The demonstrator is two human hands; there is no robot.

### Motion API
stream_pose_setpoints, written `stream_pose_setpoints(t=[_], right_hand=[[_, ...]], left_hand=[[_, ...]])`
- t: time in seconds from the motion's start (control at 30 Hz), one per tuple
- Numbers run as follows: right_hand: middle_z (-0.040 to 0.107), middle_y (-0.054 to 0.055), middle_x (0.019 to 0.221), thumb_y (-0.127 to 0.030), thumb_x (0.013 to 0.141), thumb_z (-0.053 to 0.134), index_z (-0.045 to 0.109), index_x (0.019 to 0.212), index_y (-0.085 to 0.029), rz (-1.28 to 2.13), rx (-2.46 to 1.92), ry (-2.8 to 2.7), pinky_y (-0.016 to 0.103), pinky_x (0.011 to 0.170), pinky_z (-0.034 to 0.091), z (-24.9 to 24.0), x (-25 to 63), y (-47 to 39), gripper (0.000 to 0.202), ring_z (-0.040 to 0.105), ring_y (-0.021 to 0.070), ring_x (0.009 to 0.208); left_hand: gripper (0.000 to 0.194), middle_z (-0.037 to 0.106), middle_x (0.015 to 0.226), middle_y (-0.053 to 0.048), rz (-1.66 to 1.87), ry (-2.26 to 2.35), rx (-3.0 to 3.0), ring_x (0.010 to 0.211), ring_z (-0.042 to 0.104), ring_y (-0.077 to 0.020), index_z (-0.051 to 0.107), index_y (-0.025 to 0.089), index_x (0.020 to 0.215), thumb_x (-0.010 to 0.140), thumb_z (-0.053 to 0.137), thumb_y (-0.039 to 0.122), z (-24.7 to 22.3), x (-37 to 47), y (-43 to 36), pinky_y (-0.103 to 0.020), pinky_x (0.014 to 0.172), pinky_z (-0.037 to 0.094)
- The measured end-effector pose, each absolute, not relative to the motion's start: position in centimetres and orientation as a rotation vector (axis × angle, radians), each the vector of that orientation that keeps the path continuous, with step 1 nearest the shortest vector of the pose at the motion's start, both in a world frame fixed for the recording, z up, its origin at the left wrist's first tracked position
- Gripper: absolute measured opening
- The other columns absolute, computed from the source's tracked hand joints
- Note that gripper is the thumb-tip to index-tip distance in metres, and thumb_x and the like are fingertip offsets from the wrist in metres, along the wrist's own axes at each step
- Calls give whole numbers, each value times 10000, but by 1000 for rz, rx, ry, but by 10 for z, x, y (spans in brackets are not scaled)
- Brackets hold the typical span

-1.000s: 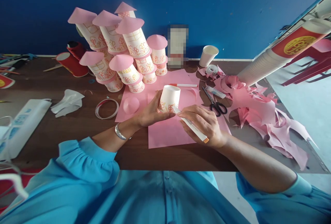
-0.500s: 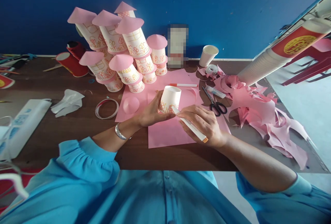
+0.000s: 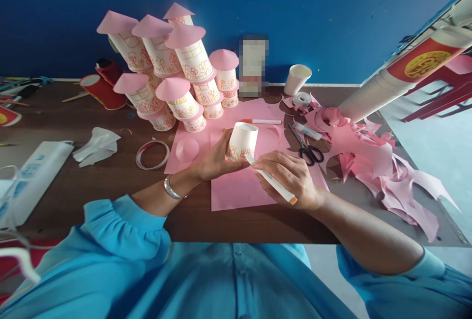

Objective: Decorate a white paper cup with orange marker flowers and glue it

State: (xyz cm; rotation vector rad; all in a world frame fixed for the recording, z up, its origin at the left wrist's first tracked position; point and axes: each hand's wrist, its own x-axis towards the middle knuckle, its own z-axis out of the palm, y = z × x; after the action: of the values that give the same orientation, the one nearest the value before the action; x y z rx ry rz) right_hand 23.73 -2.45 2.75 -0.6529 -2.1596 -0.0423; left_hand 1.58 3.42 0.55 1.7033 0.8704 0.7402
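Observation:
A white paper cup (image 3: 245,137) with orange and red flowers drawn low on its side is held tilted by my left hand (image 3: 217,157), fingers wrapped round its left and underside. My right hand (image 3: 289,176) grips a white marker (image 3: 278,187) with an orange end; its tip meets the cup's lower side. Below them lies a sheet of pink paper (image 3: 239,193). Just behind the cup rests a second marker (image 3: 263,121), white with a red cap. Black-handled scissors (image 3: 310,154) lie to the right of my right hand.
Stacked decorated cups with pink cone roofs (image 3: 186,58) stand at the back left. Pink paper scraps (image 3: 372,157) and a long stack of cups (image 3: 383,88) lie right. A tape roll (image 3: 152,155), power strip (image 3: 37,176) and red cup (image 3: 99,92) are on the left.
The marker tip has shifted very slightly left along the cup's lower side. The cup and my left hand stay nearly still.

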Motion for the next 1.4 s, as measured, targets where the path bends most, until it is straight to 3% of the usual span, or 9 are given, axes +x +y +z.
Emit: stream_pose_setpoints(t=[0.13,0.3,0.5,0.63,0.9,1.17,1.27,1.4], right_hand=[[719,90,931,-94,928,640,615,1188,-153,-55,-596,-2121,326,706,645,29,240,-24,268,732,194,830],[712,112,1017,-116,941,642,601,1263,-171,-95,-671,-2062,348,750,648,31,245,-24,329,737,213,905],[720,111,1119,-150,977,614,572,1332,-227,-19,-769,-2016,369,819,653,25,245,-22,366,747,233,1030],[731,112,1152,-149,982,612,573,1333,-219,14,-758,-2028,347,845,655,21,244,-21,360,753,219,1046],[739,148,1188,-123,960,637,592,1296,-182,49,-746,-2068,369,925,654,20,243,-22,344,755,234,1095],[758,135,1156,-117,967,642,603,1261,-181,59,-718,-2089,366,942,662,22,241,-22,304,753,224,1135],[761,134,1160,-125,964,651,608,1265,-177,56,-713,-2101,343,929,667,21,240,-24,308,761,216,1117],[749,135,1212,-140,966,650,606,1286,-189,120,-690,-2116,362,921,674,18,240,-26,326,754,222,1137]], left_hand=[[838,534,1357,-148,796,837,1677,1211,556,-338,437,209,1434,761,841,504,-1,13,37,-466,949,532],[745,638,1195,-83,848,779,1434,1123,614,-295,486,244,1385,773,857,452,-7,12,38,-460,933,529],[740,689,1192,-75,882,650,1266,1171,643,-303,527,245,1339,721,903,399,-5,16,38,-521,1056,494],[696,686,1212,-78,893,578,1268,1178,655,-310,538,259,1341,751,881,391,-4,18,37,-532,1051,514],[812,612,1332,-100,875,686,1370,1285,575,-343,492,259,1361,697,908,470,-5,16,36,-523,1059,513],[628,621,1327,-114,822,663,1450,1285,571,-332,502,245,1365,843,795,436,-5,13,37,-525,1064,509],[717,604,1314,-107,780,645,1456,1263,573,-325,464,261,1426,825,806,448,-5,11,36,-524,1050,516],[941,610,1157,-80,790,683,1470,1075,610,-273,396,281,1504,722,893,448,-4,14,35,-433,887,564]])
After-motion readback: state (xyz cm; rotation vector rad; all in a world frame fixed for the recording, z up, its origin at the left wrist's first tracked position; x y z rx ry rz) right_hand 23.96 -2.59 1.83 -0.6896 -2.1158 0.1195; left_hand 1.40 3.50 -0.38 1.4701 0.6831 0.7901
